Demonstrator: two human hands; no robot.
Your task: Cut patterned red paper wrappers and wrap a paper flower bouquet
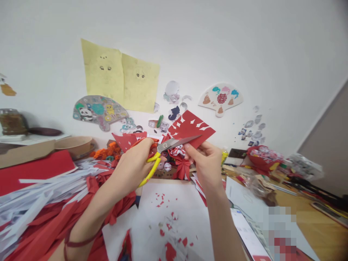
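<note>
My left hand (pixel 139 159) is wrapped round the yellow handles of a pair of scissors (pixel 165 145), whose metal blades point right. Between the thumb and fingers of my right hand (pixel 207 158) is pinched a folded piece of red paper (pixel 191 123), with small pointed holes and notches cut along its edges. The blades lie across the lower part of this paper, close to my right thumb. Whether they are apart cannot be made out. Below, a white sheet (pixel 152 194) bears scattered red paper scraps (pixel 170 251).
Red and white paper strips (pixel 46 203) are heaped at the left, beside a cardboard piece (pixel 29 152). A phone (pixel 247 232) lies at the lower right. Red paper flowers (pixel 182 168) stand behind my hands. Paper fans (pixel 220 98) and yellow drawings (pixel 103 76) hang on the wall.
</note>
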